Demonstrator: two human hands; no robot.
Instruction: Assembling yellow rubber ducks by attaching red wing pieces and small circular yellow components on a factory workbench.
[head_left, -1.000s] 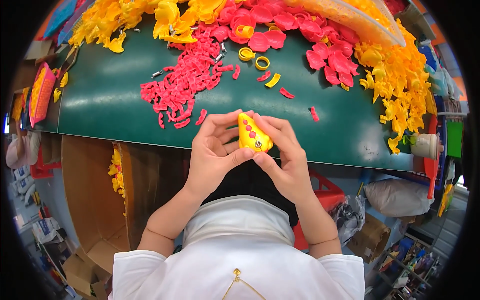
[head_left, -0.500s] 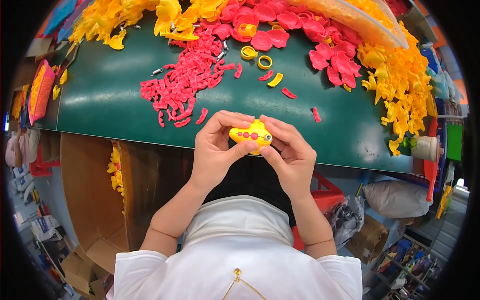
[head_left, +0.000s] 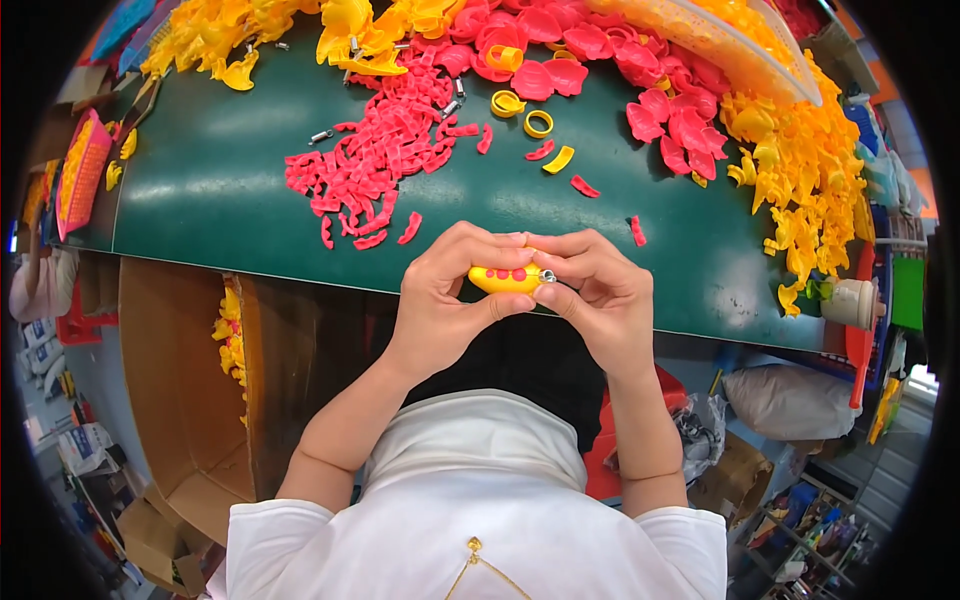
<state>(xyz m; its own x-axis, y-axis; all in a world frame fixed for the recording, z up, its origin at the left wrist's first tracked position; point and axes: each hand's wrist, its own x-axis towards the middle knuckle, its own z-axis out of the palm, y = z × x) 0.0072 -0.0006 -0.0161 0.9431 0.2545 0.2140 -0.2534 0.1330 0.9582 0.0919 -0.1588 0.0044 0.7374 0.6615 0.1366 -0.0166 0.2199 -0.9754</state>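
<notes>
At the bench's [head_left: 230, 205] near edge, the yellow toy [head_left: 500, 279] lies between both hands, long axis left to right. The left hand [head_left: 438, 292] has its fingers [head_left: 488, 241] pinching the toy's left part; the right hand [head_left: 606, 292] holds it beside the metal end [head_left: 547, 276], though the far-side grip is partly hidden.

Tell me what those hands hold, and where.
A small yellow piece with red dots. The left hand pinches its upper and lower edges; the right hand grips near the metal bit at its end.
</notes>
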